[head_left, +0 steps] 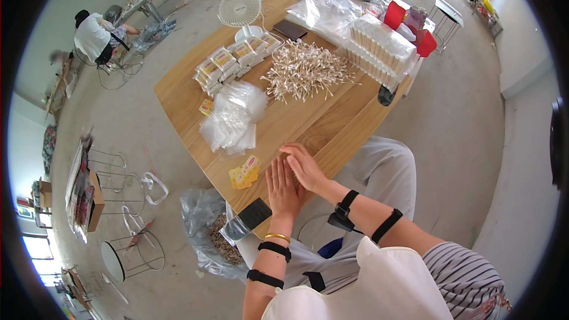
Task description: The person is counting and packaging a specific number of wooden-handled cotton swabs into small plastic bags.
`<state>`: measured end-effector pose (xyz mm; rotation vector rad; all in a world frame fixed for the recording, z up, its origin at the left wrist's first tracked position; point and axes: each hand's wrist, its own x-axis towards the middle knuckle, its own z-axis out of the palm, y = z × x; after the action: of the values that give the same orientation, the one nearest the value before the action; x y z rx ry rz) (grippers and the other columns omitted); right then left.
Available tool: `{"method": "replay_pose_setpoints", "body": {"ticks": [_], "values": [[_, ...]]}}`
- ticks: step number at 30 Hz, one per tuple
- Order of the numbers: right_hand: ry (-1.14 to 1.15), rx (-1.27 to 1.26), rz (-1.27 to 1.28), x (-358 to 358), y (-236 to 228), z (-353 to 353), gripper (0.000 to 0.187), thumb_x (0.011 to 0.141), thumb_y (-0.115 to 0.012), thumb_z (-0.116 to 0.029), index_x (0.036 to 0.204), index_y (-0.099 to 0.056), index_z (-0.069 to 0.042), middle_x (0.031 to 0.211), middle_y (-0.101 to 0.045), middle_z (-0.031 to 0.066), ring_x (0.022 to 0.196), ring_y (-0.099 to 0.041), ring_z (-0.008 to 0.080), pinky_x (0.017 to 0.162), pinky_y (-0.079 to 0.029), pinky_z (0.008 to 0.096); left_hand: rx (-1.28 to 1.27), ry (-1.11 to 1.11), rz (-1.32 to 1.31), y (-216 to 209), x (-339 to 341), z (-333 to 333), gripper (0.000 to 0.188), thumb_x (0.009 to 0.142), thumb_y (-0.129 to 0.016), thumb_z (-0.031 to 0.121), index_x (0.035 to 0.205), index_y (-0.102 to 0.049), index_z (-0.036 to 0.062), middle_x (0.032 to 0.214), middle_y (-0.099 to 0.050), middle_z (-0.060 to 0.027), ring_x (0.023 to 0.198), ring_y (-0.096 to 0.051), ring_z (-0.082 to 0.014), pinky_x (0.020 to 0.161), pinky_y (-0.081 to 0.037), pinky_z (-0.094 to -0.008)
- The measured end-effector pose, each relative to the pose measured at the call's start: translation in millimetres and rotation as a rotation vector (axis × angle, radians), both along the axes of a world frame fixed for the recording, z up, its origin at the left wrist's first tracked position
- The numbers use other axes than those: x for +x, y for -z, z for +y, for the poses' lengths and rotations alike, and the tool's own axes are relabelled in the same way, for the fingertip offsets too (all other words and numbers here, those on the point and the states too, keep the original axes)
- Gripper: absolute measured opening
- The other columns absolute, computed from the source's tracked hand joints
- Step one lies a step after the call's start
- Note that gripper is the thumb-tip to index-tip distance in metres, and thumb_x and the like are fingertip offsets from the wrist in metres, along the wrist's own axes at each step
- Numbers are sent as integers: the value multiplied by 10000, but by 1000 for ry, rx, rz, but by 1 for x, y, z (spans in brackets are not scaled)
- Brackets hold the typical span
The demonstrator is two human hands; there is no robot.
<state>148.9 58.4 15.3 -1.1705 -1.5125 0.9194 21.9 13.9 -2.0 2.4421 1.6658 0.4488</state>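
Head view: left hand (283, 192) and right hand (306, 169) are together at the near edge of the wooden table (314, 127), fingers extended, right angled in against left's fingers. I see nothing gripped; can't tell if anything is under the palms. Table edge probably takes the weight of the hands.

Yellow printed cards (245, 172) lie fanned just left of the left hand, likely there for short reach. Clear plastic sleeves (234, 118) are heaped beyond them; the overlap probably makes single ones easy to peel off.

Loose cotton swabs (308, 70) are piled mid-table, farther out, central enough for either hand, I'd say. Filled swab packets (228, 62) are stacked far left, which looks like a way of separating them from loose stock. Bulk swab bundles (379, 50) sit far right, film-wrapped, presumably to hold the sticks aligned.

White fan (239, 9) stands behind the packets, grille toward me, probably for cooling. Translucent bag (198, 225) is left of the table, contents unclear to me.
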Motion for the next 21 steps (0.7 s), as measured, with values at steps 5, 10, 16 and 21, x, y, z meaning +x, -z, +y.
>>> {"method": "replay_pose_setpoints", "body": {"ticks": [5,10,16,21], "values": [[61,29,-88,18,-7,1,342,1054,-448,-201,1333,-529,-22,1371,-493,200,1362,-428,376,1117,-373,421,-27,13,19,-9,0,2,837,948,-575,399,1549,-224,-67,1632,-230,-217,1534,-165,-367,1254,-105,-524],[201,78,-377,60,-2,-3,323,1019,-502,-156,1306,-536,-12,1343,-506,189,1354,-433,390,1111,-383,441,-81,26,52,-17,5,3,859,952,-567,435,1548,-220,-77,1636,-212,-227,1541,-138,-362,1252,-81,-522],[203,158,-539,60,-2,-6,306,997,-530,-142,1277,-545,-19,1306,-534,168,1342,-453,375,1105,-400,456,-87,18,129,-23,11,-6,904,953,-528,526,1549,-222,-81,1637,-204,-237,1544,-129,-356,1241,-56,-550],[215,163,-586,58,-5,-6,308,986,-542,-139,1271,-544,-22,1296,-543,156,1343,-457,364,1108,-403,455,-80,-18,161,-23,12,5,938,950,-497,579,1552,-213,-82,1642,-192,-237,1546,-121,-353,1238,-46,-563]]}}
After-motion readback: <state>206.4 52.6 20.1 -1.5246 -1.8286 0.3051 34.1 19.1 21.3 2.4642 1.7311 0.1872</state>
